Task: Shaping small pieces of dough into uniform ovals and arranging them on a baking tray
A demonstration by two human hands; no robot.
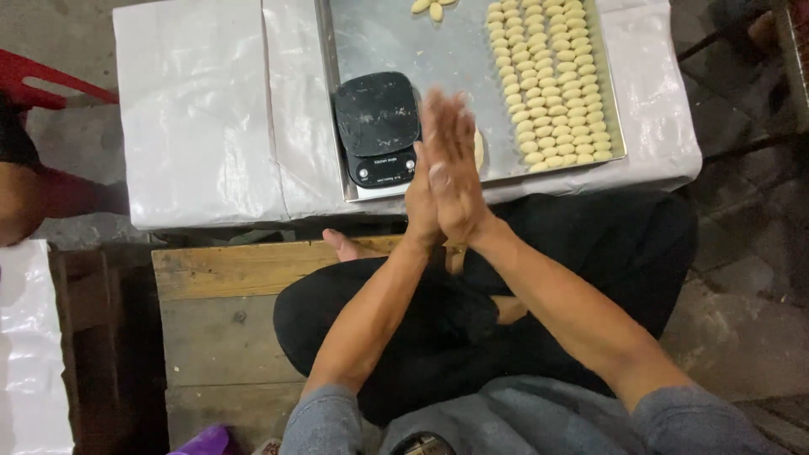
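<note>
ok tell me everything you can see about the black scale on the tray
The black scale is a small flat kitchen scale, rounded-square, with a dusty matte top and a narrow front strip. It lies flat at the near left of the metal tray, beside rows of dough pieces. Nothing sits on it; the pressed-together hands partly overlap its right edge in view.

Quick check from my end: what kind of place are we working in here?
Probably a small, informal food-making spot at floor level: a metal tray lined with rows of shaped dough pieces, a black kitchen scale, and a low table wrapped in white plastic.

light: dim, overhead — glare on white sheet [202, 101] and metal tray [455, 59] | blur: hands [447, 168] smeared | corners: dark
</note>
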